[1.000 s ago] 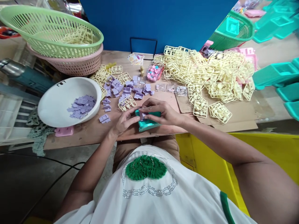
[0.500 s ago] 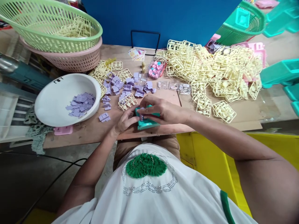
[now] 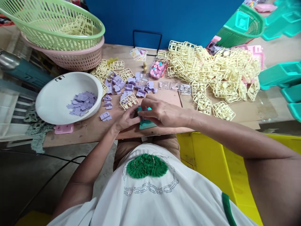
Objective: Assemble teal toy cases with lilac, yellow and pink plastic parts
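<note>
A teal plastic tray-like piece lies near the front edge of the table, partly covered by my hands. My left hand grips its left side, thumb and fingers around the edge. Over its middle, my right hand has its fingers pinched on a small purple plastic piece, which is mostly hidden under the fingers. Just behind my hands lies a cream sprue frame with small parts. Loose purple plastic pieces are heaped behind that, and one purple piece lies apart to the left.
A white bowl of purple pieces stands at left, before stacked green and pink baskets. Cream sprues pile up at back right. Teal parts sit far right. A clear box of pink pieces stands behind my hands.
My right hand has shifted slightly and its fingers have curled lower over the teal piece, covering more of it. My left hand keeps its hold. The whole view has moved slightly.
</note>
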{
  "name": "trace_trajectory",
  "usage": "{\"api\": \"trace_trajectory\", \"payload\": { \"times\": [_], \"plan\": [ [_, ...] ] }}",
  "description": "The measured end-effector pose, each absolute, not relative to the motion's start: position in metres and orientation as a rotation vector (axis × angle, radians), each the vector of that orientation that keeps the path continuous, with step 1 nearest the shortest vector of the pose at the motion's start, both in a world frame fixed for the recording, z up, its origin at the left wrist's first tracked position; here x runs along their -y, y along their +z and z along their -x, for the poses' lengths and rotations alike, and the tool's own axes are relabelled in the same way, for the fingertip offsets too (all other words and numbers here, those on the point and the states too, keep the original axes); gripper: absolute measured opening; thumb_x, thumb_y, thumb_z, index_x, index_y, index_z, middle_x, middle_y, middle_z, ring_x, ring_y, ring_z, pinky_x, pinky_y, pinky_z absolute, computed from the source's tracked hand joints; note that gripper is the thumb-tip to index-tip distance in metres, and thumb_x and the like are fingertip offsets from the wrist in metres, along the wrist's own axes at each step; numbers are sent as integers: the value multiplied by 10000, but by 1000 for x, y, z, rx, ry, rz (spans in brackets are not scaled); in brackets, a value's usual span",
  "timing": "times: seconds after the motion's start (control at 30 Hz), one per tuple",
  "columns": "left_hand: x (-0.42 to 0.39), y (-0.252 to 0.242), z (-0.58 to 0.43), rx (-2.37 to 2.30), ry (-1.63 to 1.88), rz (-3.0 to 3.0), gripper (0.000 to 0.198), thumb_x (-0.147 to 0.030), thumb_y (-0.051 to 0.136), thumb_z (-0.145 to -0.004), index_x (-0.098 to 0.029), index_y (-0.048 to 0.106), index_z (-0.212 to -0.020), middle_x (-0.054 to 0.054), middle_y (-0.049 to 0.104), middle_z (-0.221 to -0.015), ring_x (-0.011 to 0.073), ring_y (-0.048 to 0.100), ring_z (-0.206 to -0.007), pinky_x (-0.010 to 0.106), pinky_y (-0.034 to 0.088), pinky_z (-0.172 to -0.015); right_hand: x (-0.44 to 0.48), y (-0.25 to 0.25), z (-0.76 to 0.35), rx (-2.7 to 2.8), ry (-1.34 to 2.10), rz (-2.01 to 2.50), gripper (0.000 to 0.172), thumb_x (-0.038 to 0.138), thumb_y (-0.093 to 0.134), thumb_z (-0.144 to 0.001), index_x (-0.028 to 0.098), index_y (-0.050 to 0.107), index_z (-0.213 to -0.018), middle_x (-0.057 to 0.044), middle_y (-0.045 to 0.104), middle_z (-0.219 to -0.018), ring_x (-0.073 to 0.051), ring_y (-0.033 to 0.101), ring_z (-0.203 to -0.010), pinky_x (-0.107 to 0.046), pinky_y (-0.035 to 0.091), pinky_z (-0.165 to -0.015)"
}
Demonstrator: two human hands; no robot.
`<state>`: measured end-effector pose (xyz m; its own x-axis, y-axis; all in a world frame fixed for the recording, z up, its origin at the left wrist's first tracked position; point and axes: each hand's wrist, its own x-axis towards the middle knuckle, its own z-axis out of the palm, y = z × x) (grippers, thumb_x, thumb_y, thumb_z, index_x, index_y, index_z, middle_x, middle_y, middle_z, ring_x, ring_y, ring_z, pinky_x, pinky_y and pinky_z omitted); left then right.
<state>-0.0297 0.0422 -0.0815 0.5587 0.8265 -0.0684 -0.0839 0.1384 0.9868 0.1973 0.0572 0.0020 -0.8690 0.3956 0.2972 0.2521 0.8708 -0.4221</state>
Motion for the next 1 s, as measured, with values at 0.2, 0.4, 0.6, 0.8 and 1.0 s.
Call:
{"api": "trace_trajectory", "payload": {
  "times": [0.2, 0.4, 0.6, 0.8, 1.0],
  "plan": [
    [-39, -75, 29, -760, 761, -1284, 621, -382, 781, -785, -192, 673, -1366, 85, 721, -1337, 344, 609, -1337, 432, 503, -1135, -63, -14, -204, 2423, 814, 564, 368, 446, 570, -1077, 178, 803, -1171, -149, 707, -1123, -227, 679, -1010, -360, 560, -873],
    [-40, -80, 33, -812, 751, -1312, 625, -392, 766, -765, -204, 686, -1356, 78, 729, -1331, 343, 609, -1328, 446, 492, -1152, -51, -24, -214, 2206, 893, 680, 555, 559, 698, -979, 173, 724, -1377, -169, 727, -1216, -263, 711, -1097, -388, 591, -927],
    [-38, -78, 29, -807, 735, -1285, 592, -391, 709, -784, -209, 683, -1347, 53, 748, -1257, 306, 640, -1238, 398, 518, -1081, -34, -31, -208, 2142, 803, 782, 388, 481, 657, -1026, 200, 797, -1256, -149, 728, -1117, -229, 715, -1018, -372, 599, -893],
    [-39, -75, 27, -827, 754, -1249, 558, -343, 642, -774, -196, 688, -1310, 60, 747, -1232, 305, 639, -1230, 421, 491, -1115, -48, -32, -216, 2134, 962, 704, 514, 566, 719, -965, 191, 769, -1313, -143, 743, -1171, -242, 719, -1069, -379, 589, -937],
    [-27, -76, 20, -857, 853, -1241, 501, -507, 639, -905, -214, 639, -1311, 69, 709, -1266, 269, 642, -1242, 356, 516, -1069, -54, -34, -217, 2100, 1012, 631, 427, 511, 733, -973, 191, 793, -1250, -138, 745, -1159, -238, 716, -1068, -373, 585, -944]
  ]
}}
